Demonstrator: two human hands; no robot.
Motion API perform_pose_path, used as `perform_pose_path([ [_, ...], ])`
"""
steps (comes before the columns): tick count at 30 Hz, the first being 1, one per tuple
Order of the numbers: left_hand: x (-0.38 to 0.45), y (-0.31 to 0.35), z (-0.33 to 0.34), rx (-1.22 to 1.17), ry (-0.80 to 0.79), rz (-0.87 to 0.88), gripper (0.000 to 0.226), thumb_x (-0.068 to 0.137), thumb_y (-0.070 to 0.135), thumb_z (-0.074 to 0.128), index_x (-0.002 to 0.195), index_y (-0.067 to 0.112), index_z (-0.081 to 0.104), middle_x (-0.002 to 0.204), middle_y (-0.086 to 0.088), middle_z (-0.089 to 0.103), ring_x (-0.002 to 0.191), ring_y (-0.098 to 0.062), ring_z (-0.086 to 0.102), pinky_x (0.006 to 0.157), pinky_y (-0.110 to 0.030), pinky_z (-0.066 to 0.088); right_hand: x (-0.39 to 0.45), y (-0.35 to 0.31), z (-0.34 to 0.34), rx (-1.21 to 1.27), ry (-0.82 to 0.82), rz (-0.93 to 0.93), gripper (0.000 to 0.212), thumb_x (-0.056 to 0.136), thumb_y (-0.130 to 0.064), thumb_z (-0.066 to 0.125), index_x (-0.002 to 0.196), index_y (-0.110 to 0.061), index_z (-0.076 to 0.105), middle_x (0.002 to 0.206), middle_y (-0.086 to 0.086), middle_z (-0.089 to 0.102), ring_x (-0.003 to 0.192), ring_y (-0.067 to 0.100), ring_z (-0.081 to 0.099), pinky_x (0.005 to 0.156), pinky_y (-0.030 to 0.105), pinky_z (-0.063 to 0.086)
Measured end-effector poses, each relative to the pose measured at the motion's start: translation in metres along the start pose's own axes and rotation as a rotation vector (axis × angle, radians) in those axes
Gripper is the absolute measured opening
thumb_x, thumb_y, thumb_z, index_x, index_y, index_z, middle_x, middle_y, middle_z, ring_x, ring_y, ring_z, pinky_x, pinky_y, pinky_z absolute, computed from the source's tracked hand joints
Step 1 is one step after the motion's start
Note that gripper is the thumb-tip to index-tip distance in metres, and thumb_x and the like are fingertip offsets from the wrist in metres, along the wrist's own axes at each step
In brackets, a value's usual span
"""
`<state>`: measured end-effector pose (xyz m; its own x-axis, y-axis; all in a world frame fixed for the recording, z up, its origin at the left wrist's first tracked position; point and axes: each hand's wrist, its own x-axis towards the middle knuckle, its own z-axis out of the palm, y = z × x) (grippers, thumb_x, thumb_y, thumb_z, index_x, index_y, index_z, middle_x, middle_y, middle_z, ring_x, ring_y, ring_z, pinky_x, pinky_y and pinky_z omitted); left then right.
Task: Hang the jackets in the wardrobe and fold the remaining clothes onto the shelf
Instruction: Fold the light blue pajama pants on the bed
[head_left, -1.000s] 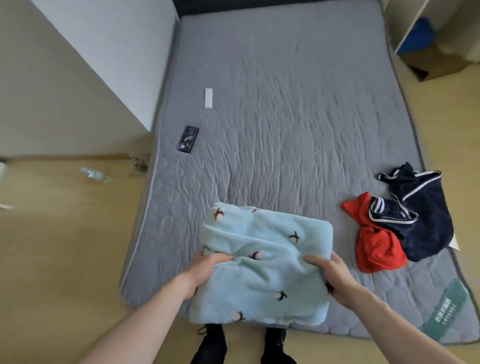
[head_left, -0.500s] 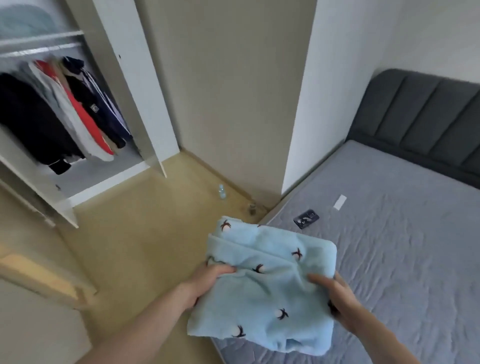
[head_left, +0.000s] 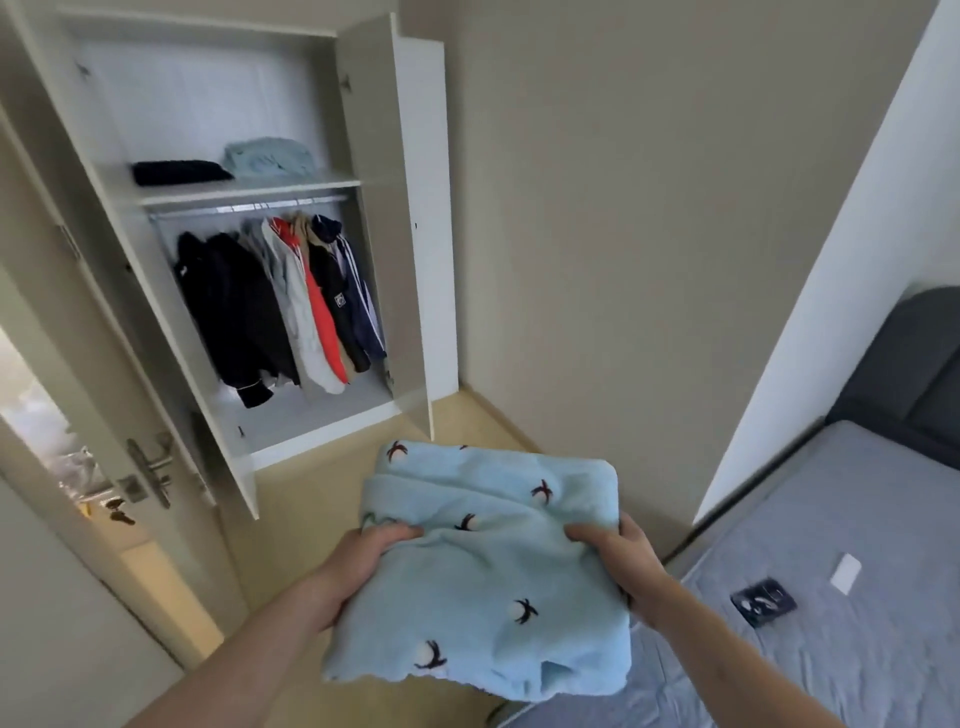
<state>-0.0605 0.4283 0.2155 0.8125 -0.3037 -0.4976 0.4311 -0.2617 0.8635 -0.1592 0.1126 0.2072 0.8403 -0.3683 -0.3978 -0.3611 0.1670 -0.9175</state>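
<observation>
Both hands grip one folded light-blue fleece garment with small dark embroidered motifs (head_left: 493, 577). My left hand (head_left: 358, 558) holds its left edge, thumb curled over the top face and the remaining fingers hidden beneath the fabric. My right hand (head_left: 621, 553) holds the right edge in the same manner, thumb on top, fingers underneath. The garment is carried clear of any surface, above the tan floor (head_left: 291, 525), with its lower edge hanging slack toward me.

Ahead and to the left stands the open white wardrobe (head_left: 415, 156). On its upper shelf (head_left: 249, 188) lie two folded items: a dark navy folded piece (head_left: 179, 171) toward the left end and a pale blue folded piece (head_left: 270, 156) just beside it to the right. Below the shelf, a row of hanging jackets (head_left: 280, 296) in black, grey, white, red and navy fills the rail (head_left: 244, 206).

At the left edge of the view is a door with a metal lever handle (head_left: 150, 470), standing ajar. At the right is the bed with a grey quilted mattress cover (head_left: 831, 597) and a dark grey padded headboard (head_left: 914, 374). Near the left edge of the mattress lie a small dark rectangular device (head_left: 763, 601) and a small white rectangular card (head_left: 845, 573), close together but apart.
</observation>
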Motion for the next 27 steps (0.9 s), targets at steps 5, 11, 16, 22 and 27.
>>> perform_pose_path([
  [5, 0.031, 0.043, -0.065, -0.028, 0.052, 0.051, 0.070, 0.059, 0.047, 0.085, 0.115, 0.007, 0.073, 0.102, -0.016, 0.077, 0.095, -0.036, 0.075, 0.099, -0.053, 0.054, 0.050, -0.052, 0.064, -0.040, -0.052, -0.049, 0.055, 0.067, -0.028, 0.087, 0.117, -0.022, 0.066, 0.096, 0.003, 0.079, 0.082, 0.027, 0.078, 0.067, 0.043, 0.064],
  [11, 0.085, 0.096, -0.118, -0.061, 0.092, 0.097, 0.069, 0.060, 0.045, 0.083, 0.117, 0.009, 0.072, 0.103, -0.016, 0.077, 0.096, -0.036, 0.074, 0.100, -0.053, 0.053, 0.125, -0.110, 0.124, -0.037, -0.074, -0.116, 0.044, 0.076, -0.018, 0.085, 0.114, -0.019, 0.062, 0.095, 0.005, 0.078, 0.072, 0.021, 0.077, 0.053, 0.031, 0.060],
  [16, 0.153, 0.150, -0.153, -0.076, 0.129, 0.101, 0.071, 0.058, 0.045, 0.084, 0.118, 0.009, 0.072, 0.106, -0.017, 0.076, 0.100, -0.038, 0.073, 0.104, -0.057, 0.050, 0.210, -0.158, 0.166, -0.055, -0.124, -0.149, 0.045, 0.077, -0.017, 0.083, 0.117, -0.017, 0.061, 0.098, 0.007, 0.078, 0.078, 0.024, 0.078, 0.062, 0.036, 0.062],
  [22, 0.231, 0.225, -0.194, -0.112, 0.206, 0.128, 0.069, 0.056, 0.044, 0.087, 0.116, 0.012, 0.073, 0.104, -0.014, 0.078, 0.097, -0.035, 0.075, 0.102, -0.054, 0.052, 0.315, -0.232, 0.212, -0.077, -0.198, -0.198, 0.042, 0.079, -0.013, 0.080, 0.119, -0.013, 0.064, 0.100, 0.010, 0.078, 0.086, 0.030, 0.077, 0.076, 0.047, 0.064],
  [27, 0.270, 0.276, -0.233, -0.148, 0.279, 0.177, 0.067, 0.056, 0.045, 0.086, 0.113, 0.012, 0.076, 0.104, -0.016, 0.077, 0.099, -0.037, 0.074, 0.103, -0.056, 0.051, 0.378, -0.293, 0.258, -0.087, -0.273, -0.247, 0.037, 0.081, -0.011, 0.077, 0.116, -0.013, 0.067, 0.099, 0.009, 0.079, 0.088, 0.030, 0.077, 0.082, 0.049, 0.063],
])
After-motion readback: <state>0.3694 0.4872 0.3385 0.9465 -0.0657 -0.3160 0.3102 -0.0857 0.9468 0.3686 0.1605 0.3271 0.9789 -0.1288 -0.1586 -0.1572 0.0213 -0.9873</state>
